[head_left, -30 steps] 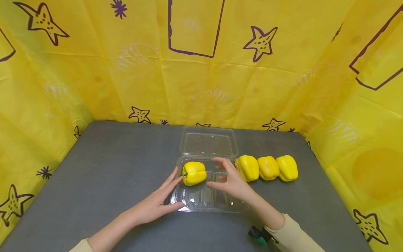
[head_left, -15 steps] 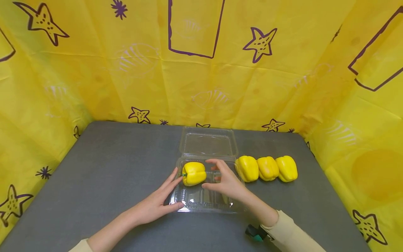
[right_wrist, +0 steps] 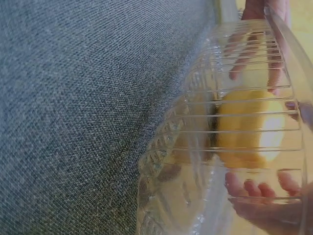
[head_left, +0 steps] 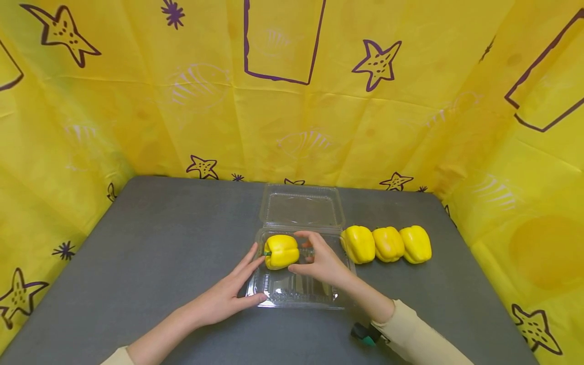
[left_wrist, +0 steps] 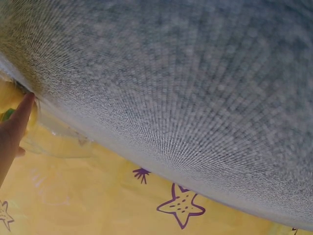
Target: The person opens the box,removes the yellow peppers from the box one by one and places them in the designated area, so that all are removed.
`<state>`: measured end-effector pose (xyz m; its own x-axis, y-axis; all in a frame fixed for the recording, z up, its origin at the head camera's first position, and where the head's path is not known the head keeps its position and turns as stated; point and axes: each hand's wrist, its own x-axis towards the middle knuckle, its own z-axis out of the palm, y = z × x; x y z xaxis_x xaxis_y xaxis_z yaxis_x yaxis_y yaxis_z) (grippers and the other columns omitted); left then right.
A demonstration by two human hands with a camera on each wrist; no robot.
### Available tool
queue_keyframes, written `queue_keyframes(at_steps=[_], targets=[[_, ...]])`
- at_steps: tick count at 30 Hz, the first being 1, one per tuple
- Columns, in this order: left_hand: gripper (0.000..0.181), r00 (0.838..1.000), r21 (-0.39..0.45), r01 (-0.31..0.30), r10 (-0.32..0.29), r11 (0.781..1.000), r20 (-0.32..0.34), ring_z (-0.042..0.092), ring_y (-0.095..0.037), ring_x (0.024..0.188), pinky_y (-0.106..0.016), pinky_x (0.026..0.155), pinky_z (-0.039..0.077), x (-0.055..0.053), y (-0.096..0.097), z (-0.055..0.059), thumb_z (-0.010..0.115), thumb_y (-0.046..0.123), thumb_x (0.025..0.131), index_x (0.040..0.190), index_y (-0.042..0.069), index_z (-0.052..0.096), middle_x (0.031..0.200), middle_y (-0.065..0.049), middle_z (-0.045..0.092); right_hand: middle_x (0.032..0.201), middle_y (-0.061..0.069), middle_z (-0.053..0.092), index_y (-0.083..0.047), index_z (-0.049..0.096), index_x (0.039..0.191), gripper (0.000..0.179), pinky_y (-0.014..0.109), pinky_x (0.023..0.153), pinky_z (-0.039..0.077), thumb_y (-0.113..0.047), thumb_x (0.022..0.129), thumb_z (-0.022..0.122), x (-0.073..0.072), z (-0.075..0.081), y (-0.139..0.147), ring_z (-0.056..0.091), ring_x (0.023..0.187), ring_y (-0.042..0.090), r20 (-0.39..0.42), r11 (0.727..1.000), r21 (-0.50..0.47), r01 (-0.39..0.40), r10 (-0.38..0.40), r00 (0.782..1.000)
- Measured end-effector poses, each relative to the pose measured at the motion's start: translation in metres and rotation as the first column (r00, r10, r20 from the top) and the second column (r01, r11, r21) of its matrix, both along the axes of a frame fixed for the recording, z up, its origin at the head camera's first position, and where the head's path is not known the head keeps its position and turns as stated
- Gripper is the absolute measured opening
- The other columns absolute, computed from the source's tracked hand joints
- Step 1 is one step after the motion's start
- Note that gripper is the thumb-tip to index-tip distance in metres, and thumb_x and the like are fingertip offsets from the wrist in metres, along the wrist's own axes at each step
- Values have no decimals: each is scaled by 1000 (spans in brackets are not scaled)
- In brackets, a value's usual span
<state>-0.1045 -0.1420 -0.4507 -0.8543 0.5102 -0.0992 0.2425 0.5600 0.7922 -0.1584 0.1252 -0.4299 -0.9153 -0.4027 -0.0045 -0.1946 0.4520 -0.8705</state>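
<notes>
A yellow bell pepper [head_left: 281, 252] lies on its side in the left part of a clear plastic clamshell container [head_left: 315, 296], its green stem pointing left. My left hand [head_left: 228, 294] rests along the container's left edge with straight, spread fingers, the fingertips close by the stem. From the right, my right hand [head_left: 321, 261] reaches over the container, thumb and index finger spread apart at the pepper's right side. Through the clear wall, the right wrist view shows the pepper [right_wrist: 249, 128] with the right fingertips [right_wrist: 264, 190] just short of it.
Three more yellow bell peppers stand in a row right of the container: a near one [head_left: 359, 244], a middle one [head_left: 389, 244] and a far one [head_left: 415, 244]. The container's lid [head_left: 302, 205] lies folded back behind it. A patterned yellow cloth [head_left: 292, 111] walls the grey table [head_left: 182, 228].
My right hand has moved left, bringing its thumb and index finger up to the pepper in the container. The left hand and all the peppers have stayed in place.
</notes>
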Motion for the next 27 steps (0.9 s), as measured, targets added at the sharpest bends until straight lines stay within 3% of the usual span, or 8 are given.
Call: queue_keyframes(at_steps=[9,27], targets=[[81,1000,-3,-7,7,1000,29,13,-32,147,-64,106,26,-1,1,1,63,50,92,157,25,21,163,7,-8,139,10,44,-9,44,139,74,40,86,54,-17,77,84,-2,-1,-6,52,117,28,4,1000,12,-11,11,1000],[81,1000,3,-1,0,1000,25,13,-32,147,-63,107,25,-1,1,1,63,49,92,156,22,23,163,7,-7,136,12,44,-7,43,138,76,39,86,54,-16,76,84,-3,-5,-10,52,114,26,4,1000,21,-16,16,1000]])
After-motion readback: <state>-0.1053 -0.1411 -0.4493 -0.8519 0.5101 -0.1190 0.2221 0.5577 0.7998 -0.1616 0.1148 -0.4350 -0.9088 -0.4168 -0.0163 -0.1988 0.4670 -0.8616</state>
